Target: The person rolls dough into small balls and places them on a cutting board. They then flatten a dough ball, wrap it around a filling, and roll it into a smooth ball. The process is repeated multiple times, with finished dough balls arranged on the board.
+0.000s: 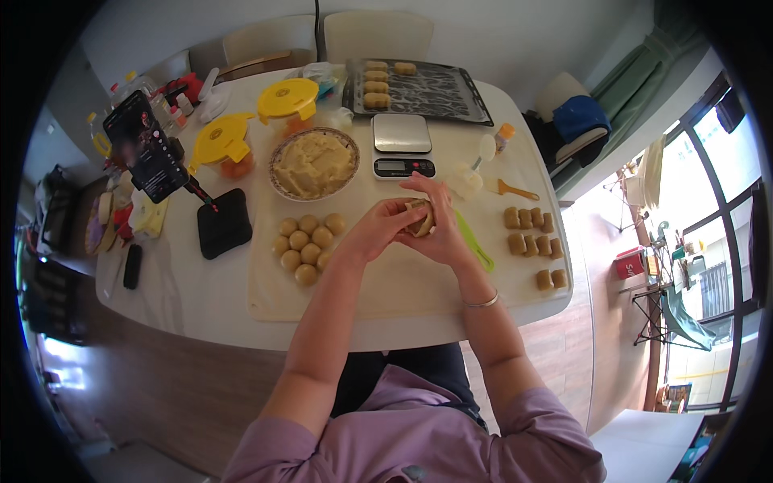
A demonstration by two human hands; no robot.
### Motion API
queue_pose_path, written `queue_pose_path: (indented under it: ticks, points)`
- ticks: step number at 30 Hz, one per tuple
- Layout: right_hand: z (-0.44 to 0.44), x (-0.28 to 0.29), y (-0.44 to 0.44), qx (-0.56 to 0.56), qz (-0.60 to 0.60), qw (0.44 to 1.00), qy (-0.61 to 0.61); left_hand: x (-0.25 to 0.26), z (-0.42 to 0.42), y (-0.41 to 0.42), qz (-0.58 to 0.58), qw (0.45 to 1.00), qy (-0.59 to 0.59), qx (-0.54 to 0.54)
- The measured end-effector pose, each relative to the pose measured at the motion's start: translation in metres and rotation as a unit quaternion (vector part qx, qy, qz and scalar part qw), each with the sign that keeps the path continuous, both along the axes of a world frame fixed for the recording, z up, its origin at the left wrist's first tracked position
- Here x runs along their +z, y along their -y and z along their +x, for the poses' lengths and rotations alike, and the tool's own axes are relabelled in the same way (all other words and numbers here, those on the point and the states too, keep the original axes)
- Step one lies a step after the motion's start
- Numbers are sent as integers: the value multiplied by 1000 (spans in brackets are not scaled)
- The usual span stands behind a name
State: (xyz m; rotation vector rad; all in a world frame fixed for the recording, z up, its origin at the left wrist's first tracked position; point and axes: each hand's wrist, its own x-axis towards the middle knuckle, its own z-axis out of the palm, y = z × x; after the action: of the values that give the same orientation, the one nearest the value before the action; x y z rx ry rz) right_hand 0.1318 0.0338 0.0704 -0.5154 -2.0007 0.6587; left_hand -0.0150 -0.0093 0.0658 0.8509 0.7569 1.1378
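Both hands meet above the near middle of the mat, around a piece of pale dough (421,218) that wraps a darker filling. My left hand (386,223) presses into it with the thumb. My right hand (436,226) cups its right side, with some fingers raised. Left of the hands lies a cluster of round dough balls (310,224). Behind them stands a patterned bowl of pale paste (314,163). A digital kitchen scale (403,140) sits just beyond the hands. At the right are rows of small brown filling pieces (529,245). A green plastic utensil (475,243) lies partly behind my right hand.
A black baking tray (441,90) with several shaped pastries is at the back. Two yellow-lidded containers (286,99) and a phone on a stand (145,148) are at the left. A pastry brush (512,190), a spoon (485,148) and a small orange-capped bottle (503,137) lie or stand at the right.
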Motion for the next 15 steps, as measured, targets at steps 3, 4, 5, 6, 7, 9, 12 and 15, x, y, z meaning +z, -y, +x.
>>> queue_pose_path:
  ticks: [3, 4, 5, 6, 7, 9, 12, 15]
  points:
    - [5, 6, -3, 1, 40, 996, 79, -4, -3, -1, 9, 1000, -22, -4]
    - [5, 5, -4, 1, 40, 996, 76, -5, -4, -1, 13, 999, -33, -2]
    - [4, 4, -5, 2, 40, 996, 73, -5, -3, -1, 6, 999, -33, 7]
    - [4, 4, -5, 1, 42, 997, 71, -2, -2, -1, 0, 999, -32, 16]
    - [5, 3, -5, 4, 45, 997, 68, 0, 0, -2, -5, 999, -31, 25]
    - [5, 3, -6, 8, 53, 997, 60, 0, 3, -1, -27, 999, -24, 40]
    - [-1, -12, -11, 49, -20, 999, -4, -3, 4, -3, -33, 999, -14, 39]
    - [-4, -18, -9, 60, -33, 997, -34, -5, 4, -5, -16, 999, -2, 33]
